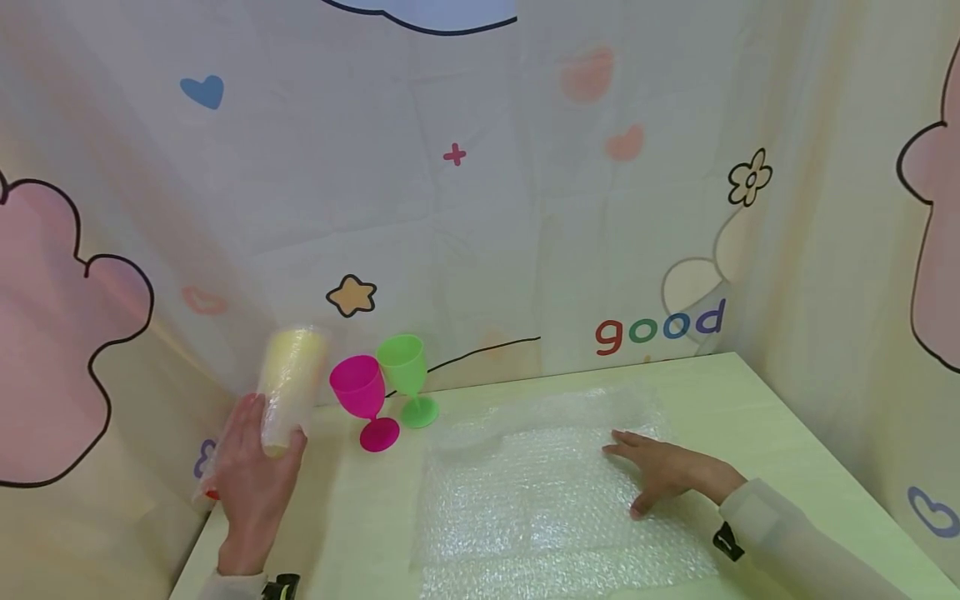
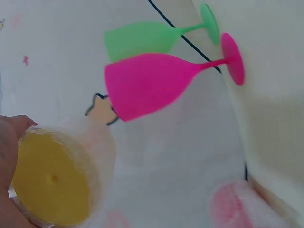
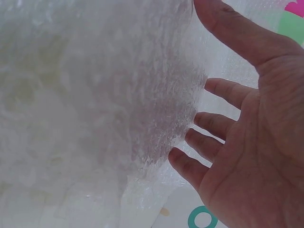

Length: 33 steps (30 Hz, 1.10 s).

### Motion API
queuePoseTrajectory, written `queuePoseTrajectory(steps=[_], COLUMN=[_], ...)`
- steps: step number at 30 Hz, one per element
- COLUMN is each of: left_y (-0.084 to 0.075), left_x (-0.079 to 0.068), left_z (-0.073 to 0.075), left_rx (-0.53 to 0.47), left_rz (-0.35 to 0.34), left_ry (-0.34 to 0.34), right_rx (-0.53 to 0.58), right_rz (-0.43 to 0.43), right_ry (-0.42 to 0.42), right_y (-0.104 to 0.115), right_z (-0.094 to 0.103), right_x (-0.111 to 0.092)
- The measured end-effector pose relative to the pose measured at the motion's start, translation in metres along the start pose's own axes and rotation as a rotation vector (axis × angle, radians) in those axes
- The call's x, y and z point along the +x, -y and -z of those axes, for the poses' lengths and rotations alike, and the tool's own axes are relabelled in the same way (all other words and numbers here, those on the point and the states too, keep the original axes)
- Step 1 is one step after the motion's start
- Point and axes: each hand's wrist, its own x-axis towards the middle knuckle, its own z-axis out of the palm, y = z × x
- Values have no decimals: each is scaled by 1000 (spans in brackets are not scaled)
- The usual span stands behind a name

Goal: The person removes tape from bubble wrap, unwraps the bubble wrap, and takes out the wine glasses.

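Observation:
My left hand [image 1: 258, 479] grips a yellow cup wrapped in bubble wrap [image 1: 296, 371], raised above the table's left side. Its round yellow end [image 2: 52, 178] faces the left wrist camera. Just right of it stand a magenta goblet [image 1: 358, 385] and a light green goblet [image 1: 403, 362], both upright. A sheet of bubble wrap [image 1: 517, 492] lies flat on the table. Over its right part my right hand [image 1: 667, 468] is spread, fingers apart; its fingertips meet the sheet in the right wrist view, where the hand [image 3: 256, 133] holds nothing.
Another wrapped bundle, reddish inside [image 2: 237, 206], stands at the table's left, mostly hidden behind my left hand in the head view. A printed curtain [image 1: 487, 233] closes off the back and sides of the pale table [image 1: 795, 467].

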Motion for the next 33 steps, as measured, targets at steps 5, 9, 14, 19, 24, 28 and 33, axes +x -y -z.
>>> queuePoseTrajectory(steps=[5, 9, 14, 19, 24, 28, 33], left_y=[-23, -42, -62, -80, -98, -110, -125], left_x=[2, 1, -2, -6, -17, -29, -43], left_z=[1, 3, 2, -3, -12, -22, -34], left_rx=[-4, -6, -18, -57, -95, -113, -145], left_rz=[-98, -142, -183, -232, -245, -285, -312], left_ry=[-47, -30, 4, 5, 37, 79, 152], right_rx=[-3, -4, -6, -5, 7, 15, 10], right_rz=[-8, -16, -29, -36, -40, -48, -34], right_ry=[6, 11, 12, 15, 17, 20, 13], right_y=[-1, -1, -2, -2, -2, -1, 0], right_z=[0, -1, -1, -1, -1, -1, -1], right_x=[1, 2, 3, 3, 3, 3, 2])
